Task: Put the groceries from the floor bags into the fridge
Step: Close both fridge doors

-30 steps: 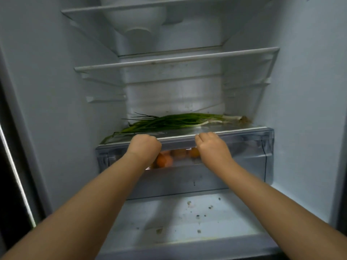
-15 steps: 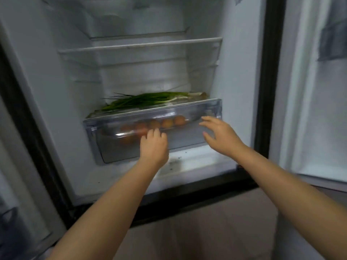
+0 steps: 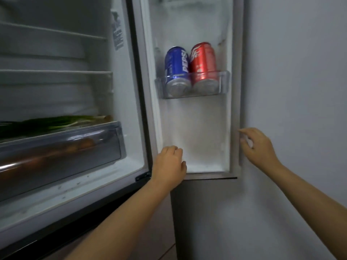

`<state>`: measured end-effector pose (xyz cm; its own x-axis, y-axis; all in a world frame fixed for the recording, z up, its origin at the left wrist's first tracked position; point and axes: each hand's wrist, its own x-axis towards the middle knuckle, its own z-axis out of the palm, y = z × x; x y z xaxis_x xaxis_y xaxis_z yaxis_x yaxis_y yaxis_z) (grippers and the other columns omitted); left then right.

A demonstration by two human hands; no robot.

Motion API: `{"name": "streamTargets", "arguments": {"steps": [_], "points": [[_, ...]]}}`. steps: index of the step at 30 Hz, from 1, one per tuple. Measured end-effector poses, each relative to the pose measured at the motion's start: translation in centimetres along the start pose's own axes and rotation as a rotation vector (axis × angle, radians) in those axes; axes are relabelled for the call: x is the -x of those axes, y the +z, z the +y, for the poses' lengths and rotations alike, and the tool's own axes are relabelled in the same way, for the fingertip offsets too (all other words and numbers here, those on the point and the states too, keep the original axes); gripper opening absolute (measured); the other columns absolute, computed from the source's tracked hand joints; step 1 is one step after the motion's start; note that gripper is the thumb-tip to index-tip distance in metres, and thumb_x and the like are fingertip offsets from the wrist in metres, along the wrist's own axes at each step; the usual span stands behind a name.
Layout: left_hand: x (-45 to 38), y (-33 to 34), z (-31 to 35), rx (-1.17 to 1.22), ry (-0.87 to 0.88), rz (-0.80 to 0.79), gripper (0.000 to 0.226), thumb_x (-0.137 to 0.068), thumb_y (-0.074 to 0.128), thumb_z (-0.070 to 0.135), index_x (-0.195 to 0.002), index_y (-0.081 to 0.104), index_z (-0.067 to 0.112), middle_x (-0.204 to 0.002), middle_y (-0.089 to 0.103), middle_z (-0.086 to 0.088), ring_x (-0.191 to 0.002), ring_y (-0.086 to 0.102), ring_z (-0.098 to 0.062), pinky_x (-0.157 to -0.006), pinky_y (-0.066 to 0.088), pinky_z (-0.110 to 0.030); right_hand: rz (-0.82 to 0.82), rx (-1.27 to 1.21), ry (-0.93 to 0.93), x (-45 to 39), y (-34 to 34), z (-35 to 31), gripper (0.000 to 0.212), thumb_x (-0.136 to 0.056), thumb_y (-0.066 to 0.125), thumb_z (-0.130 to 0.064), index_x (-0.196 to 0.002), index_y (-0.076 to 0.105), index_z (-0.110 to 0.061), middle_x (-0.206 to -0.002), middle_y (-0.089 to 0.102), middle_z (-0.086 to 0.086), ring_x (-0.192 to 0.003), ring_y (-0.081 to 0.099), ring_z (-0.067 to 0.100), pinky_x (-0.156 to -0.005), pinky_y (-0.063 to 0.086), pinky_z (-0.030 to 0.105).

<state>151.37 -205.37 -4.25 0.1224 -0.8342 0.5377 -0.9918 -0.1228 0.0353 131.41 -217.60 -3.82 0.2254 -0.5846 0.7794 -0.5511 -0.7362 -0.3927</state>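
Groceries stowed, door edge being reached

Green onions [image 3: 56, 123] are seen lying on the cover above the crisper drawer [image 3: 62, 147], in which orange produce shows, blurred. A blue can [image 3: 176, 69] and a red can [image 3: 203, 66] stand touching in the door bin [image 3: 224, 81]. No floor bags are in view, so what is left cannot be told. The right hand [image 3: 257, 147] is held empty, fingers loosely spread, at the outer edge of the fridge door [image 3: 199, 143]; the left hand [image 3: 170, 166], loosely curled and empty, is near the hinge side. The wall [image 3: 300, 91] lies just beside the door, so little room is judged left there
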Motion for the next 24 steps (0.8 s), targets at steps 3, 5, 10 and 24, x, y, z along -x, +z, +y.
{"name": "streamTargets", "arguments": {"steps": [3, 5, 10, 24], "points": [[-2.9, 1.0, 3.8, 0.087, 0.007, 0.073, 0.045, -0.099, 0.039, 0.03, -0.142, 0.038, 0.015, -0.146, 0.041, 0.0, -0.134, 0.036, -0.016, -0.107, 0.033, -0.025, -0.117, -0.097, 0.163, -2.7, 0.0, 3.0, 0.044, -0.095, 0.042, -0.014, -0.134, 0.042, 0.006, -0.14, 0.045, 0.023, -0.129, 0.045, 0.034, -0.107, 0.033, 0.035], [-4.7, 1.9, 5.9, 0.151, -0.007, 0.092, 0.047, -0.099, 0.039, 0.031, -0.144, 0.037, 0.017, -0.145, 0.042, 0.0, -0.134, 0.036, -0.016, -0.105, 0.034, -0.023, -0.217, -0.156, 0.201, -4.8, 0.7, 4.3, 0.047, -0.097, 0.042, -0.009, -0.141, 0.031, 0.004, -0.149, 0.033, 0.02, -0.138, 0.033, 0.03, -0.113, 0.022, 0.029], [-7.5, 3.6, 9.5, 0.317, -0.112, 0.131, 0.054, -0.095, 0.048, 0.037, -0.145, 0.035, 0.019, -0.142, 0.048, 0.001, -0.13, 0.043, -0.013, -0.102, 0.035, -0.019, -0.341, -0.528, 0.198, -7.0, 2.9, 6.1, 0.046, -0.098, 0.035, -0.001, -0.143, 0.028, -0.004, -0.147, 0.038, 0.013, -0.137, 0.035, 0.025, -0.112, 0.024, 0.025], [-5.2, 2.7, 12.8, 0.43, -0.352, 0.271, 0.03, -0.09, 0.058, 0.013, -0.12, 0.055, 0.013, -0.111, 0.061, -0.003, -0.087, 0.055, -0.01, -0.077, 0.045, -0.016, -0.375, -0.523, -0.079, -3.4, 1.0, 6.6, 0.058, -0.094, 0.05, -0.011, -0.145, 0.023, -0.009, -0.147, 0.032, 0.013, -0.134, 0.035, 0.022, -0.1, 0.024, 0.015]]}}
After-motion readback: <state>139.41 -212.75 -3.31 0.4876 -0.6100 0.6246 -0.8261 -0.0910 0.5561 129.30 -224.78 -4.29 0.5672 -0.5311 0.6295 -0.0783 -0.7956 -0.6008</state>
